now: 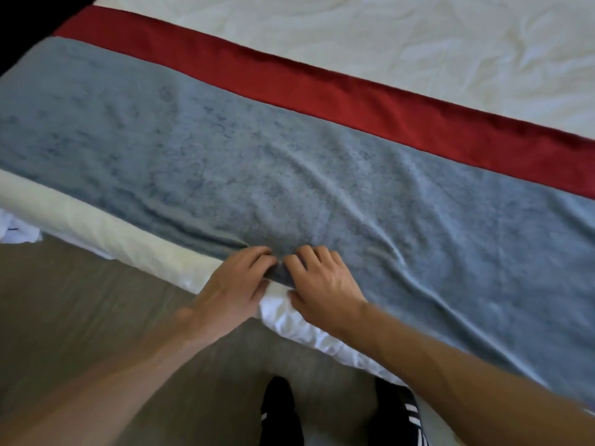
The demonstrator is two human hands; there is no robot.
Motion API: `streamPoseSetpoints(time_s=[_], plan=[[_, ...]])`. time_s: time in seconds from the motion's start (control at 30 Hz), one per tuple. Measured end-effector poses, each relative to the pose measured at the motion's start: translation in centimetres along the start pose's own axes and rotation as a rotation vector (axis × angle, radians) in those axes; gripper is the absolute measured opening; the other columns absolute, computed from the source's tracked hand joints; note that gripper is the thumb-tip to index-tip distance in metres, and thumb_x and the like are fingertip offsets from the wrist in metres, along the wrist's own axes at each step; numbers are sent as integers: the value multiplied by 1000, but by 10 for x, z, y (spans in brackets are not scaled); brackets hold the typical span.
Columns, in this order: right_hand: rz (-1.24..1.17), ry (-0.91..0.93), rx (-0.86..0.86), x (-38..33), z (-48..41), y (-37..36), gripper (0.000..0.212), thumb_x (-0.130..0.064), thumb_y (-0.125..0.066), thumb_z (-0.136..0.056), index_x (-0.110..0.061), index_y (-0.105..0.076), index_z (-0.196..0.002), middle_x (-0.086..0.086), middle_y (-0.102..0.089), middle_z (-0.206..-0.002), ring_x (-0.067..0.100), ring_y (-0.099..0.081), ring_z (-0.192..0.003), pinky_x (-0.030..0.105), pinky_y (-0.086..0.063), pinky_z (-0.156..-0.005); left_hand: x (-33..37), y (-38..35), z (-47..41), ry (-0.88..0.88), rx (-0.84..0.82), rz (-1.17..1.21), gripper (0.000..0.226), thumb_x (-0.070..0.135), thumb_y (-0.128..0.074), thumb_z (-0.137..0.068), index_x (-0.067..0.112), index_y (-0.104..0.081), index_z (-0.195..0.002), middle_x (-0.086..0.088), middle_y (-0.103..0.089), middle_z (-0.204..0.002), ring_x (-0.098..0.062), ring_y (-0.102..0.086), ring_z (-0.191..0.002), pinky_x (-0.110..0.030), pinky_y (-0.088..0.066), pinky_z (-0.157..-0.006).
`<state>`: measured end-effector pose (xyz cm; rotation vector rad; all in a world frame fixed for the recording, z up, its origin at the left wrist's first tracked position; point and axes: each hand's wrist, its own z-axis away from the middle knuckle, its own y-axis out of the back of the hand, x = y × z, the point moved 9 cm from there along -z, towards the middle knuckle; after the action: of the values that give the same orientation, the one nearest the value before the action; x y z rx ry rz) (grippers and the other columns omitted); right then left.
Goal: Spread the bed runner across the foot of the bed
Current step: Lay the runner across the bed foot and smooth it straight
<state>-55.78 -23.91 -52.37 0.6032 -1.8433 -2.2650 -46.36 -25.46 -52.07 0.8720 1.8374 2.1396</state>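
Left grip (236, 284) and right grip (323, 283) pinch the bed runner (289, 175) edge.

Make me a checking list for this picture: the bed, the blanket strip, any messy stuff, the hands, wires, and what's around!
Surface: bed with a wrinkled white sheet.
Job's things: grey bed runner with a red band along its far side, lying across the bed; it is creased near the hands.
Clutter: bunched white cloth at the left edge, below the bed.
Grips: left hand and right hand are close together, both pinching the runner's near edge.
Cables: nothing seen.
Surroundings: brown carpet; the person's dark shoes with white stripes.
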Motion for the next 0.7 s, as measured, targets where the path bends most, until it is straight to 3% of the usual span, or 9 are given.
streamPoseSetpoints(time_s=[0.17,0.27,0.43,0.5,0.6,0.7], plan=[[28,-82,53,-7,0,3,30,-7,-65,-71,-12,-53,-98,7,-56,-89,25,-53,-71,38,-49,-65,10,12,-6,-146,70,-98,14,12,-70,-78,11,-67,-92,-10,-66,-112,-24,-65,-100,-39,-50,-80],[36,-93,87,-9,1,6,34,0,-63,-71,-11,-52,-101,8,-55,-92,24,-52,-66,38,-49,-60,14,16,-7,-162,110,-122,9,15,-70,-79,13,-72,-88,-11,-68,-109,-24,-67,-96,-40,-49,-76],[31,-120,73,-10,8,4,35,-2,-68,-74,-12,-57,-106,15,-55,-114,23,-56,-64,36,-52,-63,12,17,0,-143,101,-127,27,26,-50,-89,12,-74,-87,-13,-66,-110,-27,-64,-98,-42,-48,-79],[44,-142,55,-10,13,4,29,-5,-71,-76,-12,-59,-101,13,-54,-119,22,-58,-70,32,-52,-66,12,19,3,-122,111,-123,19,20,-58,-88,9,-73,-84,-14,-66,-109,-30,-63,-98,-44,-48,-80],[71,-183,61,-10,18,8,21,-4,-75,-72,-9,-62,-88,13,-57,-113,23,-57,-74,32,-50,-64,13,19,5,-102,114,-122,6,11,-71,-81,5,-72,-81,-17,-64,-110,-33,-63,-98,-45,-49,-81],[144,-191,129,-15,21,15,11,-4,-72,-72,-10,-64,-78,10,-59,-100,24,-55,-79,34,-48,-69,12,10,3,-68,42,-101,12,11,-64,-86,2,-69,-92,-20,-56,-123,-35,-54,-113,-47,-44,-91]])
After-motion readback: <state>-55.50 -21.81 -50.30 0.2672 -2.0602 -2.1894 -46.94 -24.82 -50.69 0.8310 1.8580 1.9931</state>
